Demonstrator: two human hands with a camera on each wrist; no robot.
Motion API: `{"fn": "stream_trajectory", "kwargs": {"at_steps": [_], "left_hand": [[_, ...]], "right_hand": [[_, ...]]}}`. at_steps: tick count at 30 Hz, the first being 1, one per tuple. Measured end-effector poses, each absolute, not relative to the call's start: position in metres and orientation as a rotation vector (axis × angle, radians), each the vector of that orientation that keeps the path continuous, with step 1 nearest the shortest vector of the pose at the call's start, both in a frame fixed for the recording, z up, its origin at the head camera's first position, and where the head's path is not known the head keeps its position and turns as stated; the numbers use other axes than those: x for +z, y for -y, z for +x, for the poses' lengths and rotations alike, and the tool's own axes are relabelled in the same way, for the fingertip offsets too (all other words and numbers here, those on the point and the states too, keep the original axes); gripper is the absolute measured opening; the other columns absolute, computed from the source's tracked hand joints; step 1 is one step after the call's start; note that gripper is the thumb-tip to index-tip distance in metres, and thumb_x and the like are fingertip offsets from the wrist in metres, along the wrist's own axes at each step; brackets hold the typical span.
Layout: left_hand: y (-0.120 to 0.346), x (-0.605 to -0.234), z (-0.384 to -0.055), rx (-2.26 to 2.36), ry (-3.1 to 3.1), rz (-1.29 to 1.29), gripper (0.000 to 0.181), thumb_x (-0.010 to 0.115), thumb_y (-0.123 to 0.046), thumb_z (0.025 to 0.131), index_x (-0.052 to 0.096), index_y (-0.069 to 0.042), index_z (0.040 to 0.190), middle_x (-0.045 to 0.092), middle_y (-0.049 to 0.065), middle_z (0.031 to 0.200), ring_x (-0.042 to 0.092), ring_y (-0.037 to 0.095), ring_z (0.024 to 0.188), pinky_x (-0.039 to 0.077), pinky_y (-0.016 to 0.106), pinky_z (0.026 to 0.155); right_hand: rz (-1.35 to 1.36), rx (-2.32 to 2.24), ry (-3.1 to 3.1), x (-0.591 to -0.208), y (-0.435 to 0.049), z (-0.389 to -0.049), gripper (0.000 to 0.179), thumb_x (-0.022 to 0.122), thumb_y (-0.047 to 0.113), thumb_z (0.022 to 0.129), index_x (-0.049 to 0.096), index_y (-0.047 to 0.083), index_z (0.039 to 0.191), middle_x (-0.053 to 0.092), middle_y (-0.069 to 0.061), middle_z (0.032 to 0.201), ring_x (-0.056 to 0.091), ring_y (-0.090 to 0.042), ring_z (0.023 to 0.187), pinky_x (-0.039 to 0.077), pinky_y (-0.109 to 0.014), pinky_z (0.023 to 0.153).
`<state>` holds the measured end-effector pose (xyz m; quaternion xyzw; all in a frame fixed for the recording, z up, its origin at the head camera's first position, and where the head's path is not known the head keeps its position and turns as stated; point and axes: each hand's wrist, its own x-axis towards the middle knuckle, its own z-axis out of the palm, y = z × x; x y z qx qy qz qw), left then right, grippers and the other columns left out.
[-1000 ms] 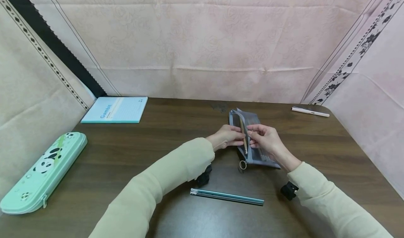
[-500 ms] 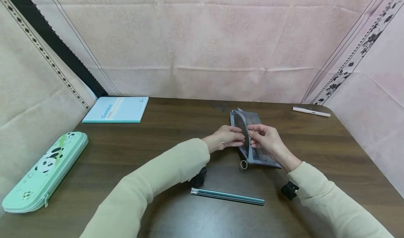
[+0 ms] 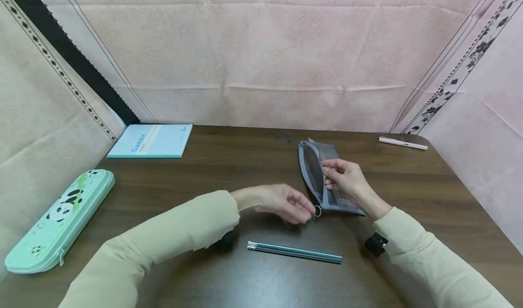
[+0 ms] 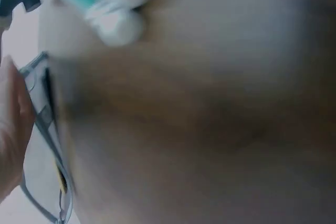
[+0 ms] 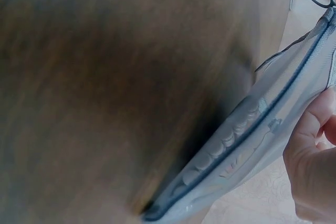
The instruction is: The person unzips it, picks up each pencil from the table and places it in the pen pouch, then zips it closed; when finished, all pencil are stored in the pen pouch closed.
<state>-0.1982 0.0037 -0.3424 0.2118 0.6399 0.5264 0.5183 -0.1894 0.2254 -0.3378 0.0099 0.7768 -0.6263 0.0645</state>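
Note:
A grey see-through zip pouch (image 3: 312, 171) lies at the middle right of the table, its mouth spread apart. My right hand (image 3: 345, 181) pinches the near edge of that mouth between thumb and fingers, as the right wrist view also shows for the pouch (image 5: 252, 145). To the left, my left hand (image 3: 283, 203) hovers with loosely bent fingers and holds nothing. Its fingertips are close beside the ring (image 3: 317, 211) on the pouch's zip end. Teal pencils (image 3: 294, 252) with silvery ends lie together in front of both hands.
A mint-green panda case (image 3: 61, 221) lies on the left. Behind it is a light-blue notebook (image 3: 151, 141). A white pen (image 3: 402, 143) rests at the back right. Patterned cloth (image 3: 261, 62) walls in the table (image 3: 229, 149).
The tan pencil at the pouch's mouth has gone down inside, out of the head view. My left hand has withdrawn from the mouth toward me. My right hand keeps its pinch.

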Motion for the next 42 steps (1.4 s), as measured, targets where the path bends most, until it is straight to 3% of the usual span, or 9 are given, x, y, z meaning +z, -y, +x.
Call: {"fn": "stream_trajectory", "kwargs": {"at_steps": [9,24,42], "left_hand": [[0.008,-0.357,-0.183,0.984,-1.695,0.818,0.029,0.068,0.005,0.081,0.064,-0.001,0.109,0.067,0.006,0.098,0.064,0.01,0.086,0.051,0.022,0.083],[0.005,-0.361,-0.176,0.853,-1.865,1.003,0.026,0.074,0.005,0.076,0.068,-0.006,0.099,0.063,-0.001,0.084,0.058,0.005,0.072,0.049,0.016,0.067],[0.003,-0.36,-0.17,0.735,-2.051,1.207,0.02,0.07,0.007,0.074,0.072,-0.01,0.084,0.066,-0.006,0.071,0.056,-0.003,0.063,0.05,0.013,0.061]], "right_hand": [[0.036,-1.905,-2.331,-0.338,-0.225,-0.191,0.037,0.05,0.004,0.096,0.045,-0.013,0.129,0.055,0.003,0.075,0.056,-0.002,0.059,0.053,-0.017,0.057],[0.027,-1.917,-2.32,-0.337,-0.225,-0.19,0.037,0.05,0.003,0.096,0.044,-0.013,0.129,0.054,0.003,0.075,0.056,-0.002,0.058,0.053,-0.016,0.057],[0.024,-1.911,-2.308,-0.337,-0.225,-0.188,0.039,0.049,0.005,0.097,0.042,-0.013,0.131,0.055,0.003,0.077,0.056,-0.002,0.06,0.053,-0.016,0.057]]}}
